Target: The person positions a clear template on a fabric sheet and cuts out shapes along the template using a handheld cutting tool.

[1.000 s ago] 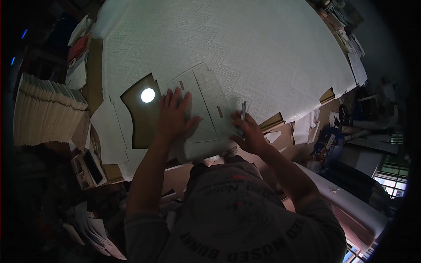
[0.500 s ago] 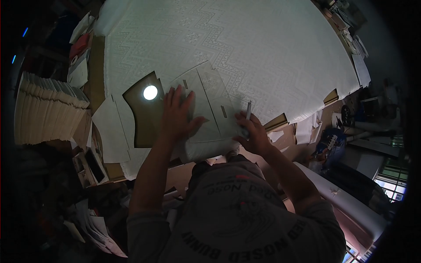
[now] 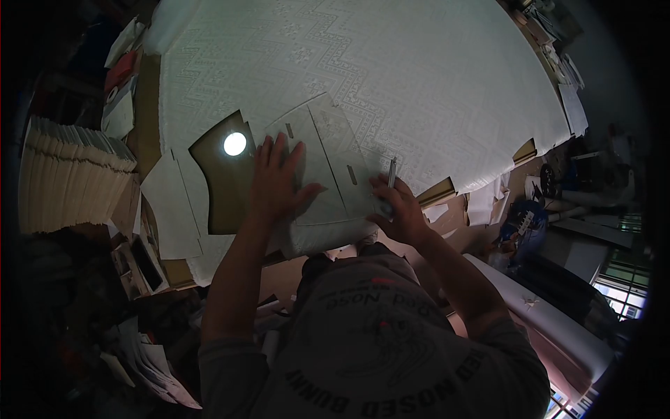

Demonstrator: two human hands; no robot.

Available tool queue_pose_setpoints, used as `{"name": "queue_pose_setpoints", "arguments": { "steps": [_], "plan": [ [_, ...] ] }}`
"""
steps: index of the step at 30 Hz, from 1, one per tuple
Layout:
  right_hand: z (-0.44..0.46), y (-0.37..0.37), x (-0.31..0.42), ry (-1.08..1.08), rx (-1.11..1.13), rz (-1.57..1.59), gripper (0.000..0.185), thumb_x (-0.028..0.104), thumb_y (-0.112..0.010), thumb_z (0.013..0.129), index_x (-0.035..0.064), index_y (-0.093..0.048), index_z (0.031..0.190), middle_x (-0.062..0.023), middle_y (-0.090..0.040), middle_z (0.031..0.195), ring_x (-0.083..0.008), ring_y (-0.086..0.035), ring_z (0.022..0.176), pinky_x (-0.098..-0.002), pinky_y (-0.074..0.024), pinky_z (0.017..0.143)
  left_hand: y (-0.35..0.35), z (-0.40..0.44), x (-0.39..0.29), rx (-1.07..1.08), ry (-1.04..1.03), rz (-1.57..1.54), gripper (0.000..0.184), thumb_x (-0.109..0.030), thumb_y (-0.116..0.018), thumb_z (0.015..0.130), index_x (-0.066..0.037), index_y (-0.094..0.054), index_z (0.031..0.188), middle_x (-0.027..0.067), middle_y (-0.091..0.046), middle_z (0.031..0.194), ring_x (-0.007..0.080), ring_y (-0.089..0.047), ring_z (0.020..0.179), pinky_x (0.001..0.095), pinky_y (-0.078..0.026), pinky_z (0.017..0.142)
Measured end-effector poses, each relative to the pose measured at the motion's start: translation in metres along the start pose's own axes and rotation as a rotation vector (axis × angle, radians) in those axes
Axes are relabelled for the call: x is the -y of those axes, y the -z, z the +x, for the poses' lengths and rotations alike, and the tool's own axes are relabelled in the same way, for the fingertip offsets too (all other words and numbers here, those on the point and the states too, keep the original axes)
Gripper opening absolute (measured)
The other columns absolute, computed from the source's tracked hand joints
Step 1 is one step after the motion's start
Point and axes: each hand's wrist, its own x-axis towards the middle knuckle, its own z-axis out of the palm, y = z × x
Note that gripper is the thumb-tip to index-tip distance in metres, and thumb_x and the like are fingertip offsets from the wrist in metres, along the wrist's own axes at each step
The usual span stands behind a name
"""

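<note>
My left hand (image 3: pixel 276 178) lies flat, fingers spread, on a see-through pattern template (image 3: pixel 317 185). The template rests on white patterned fabric (image 3: pixel 412 91) and has a dark line and two narrow slots. At its right edge, my right hand (image 3: pixel 401 209) is closed round a slim silver pen-like tool (image 3: pixel 392 172), which points up from the fingers. The tool's lower end is hidden by the hand. Left of my left hand, a brown cut-out gap (image 3: pixel 227 181) in the fabric shows the board below, with a bright round spot of light on it.
A tall stack of pale card sheets (image 3: pixel 73 174) stands at the left. Papers (image 3: pixel 122 112) lie along the table's left side. A large pale roll (image 3: pixel 537 314) is at the lower right. More clutter (image 3: pixel 523 223) lies beyond the table's right edge.
The whole view has shifted slightly to the left. Both hands keep nearly the same place on the template, and the silver tool stands a little more upright.
</note>
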Motion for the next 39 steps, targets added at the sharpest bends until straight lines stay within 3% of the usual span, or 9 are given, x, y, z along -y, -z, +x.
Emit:
{"name": "queue_pose_setpoints", "arguments": {
  "steps": [15,21,39],
  "plan": [
    [0.0013,0.0002,0.0008,0.016,-0.019,0.006,0.064,0.013,-0.092,0.07,0.0077,-0.057,0.124,-0.0159,-0.066,0.141,-0.0415,-0.057,0.135,-0.0497,-0.049,0.111,-0.0019,0.0001,0.0019,0.031,0.008,0.03,0.096,-0.067,-0.079,0.079,-0.016,-0.052,0.155,0.0237,-0.035,0.166,0.0515,-0.027,0.153,0.0624,-0.028,0.124],
    [0.0,-0.0009,-0.0008,0.01,-0.013,0.01,0.064,0.013,-0.092,0.071,0.008,-0.057,0.124,-0.0154,-0.066,0.142,-0.0412,-0.056,0.136,-0.0497,-0.0484,0.112,-0.0027,-0.0004,0.002,0.006,0.003,0.011,0.096,-0.073,-0.075,0.079,-0.015,-0.055,0.152,0.0252,-0.037,0.164,0.0522,-0.03,0.152,0.0651,-0.026,0.123],
    [0.0,-0.0008,-0.0011,0.002,0.011,-0.002,0.059,0.017,-0.09,0.075,0.008,-0.057,0.124,-0.0146,-0.064,0.144,-0.0409,-0.055,0.138,-0.0495,-0.0477,0.113,-0.0035,0.0001,0.0027,-0.01,0.002,-0.007,0.094,-0.069,-0.079,0.078,-0.015,-0.056,0.152,0.025,-0.039,0.163,0.0534,-0.031,0.151,0.0656,-0.028,0.122]
  ]
}}
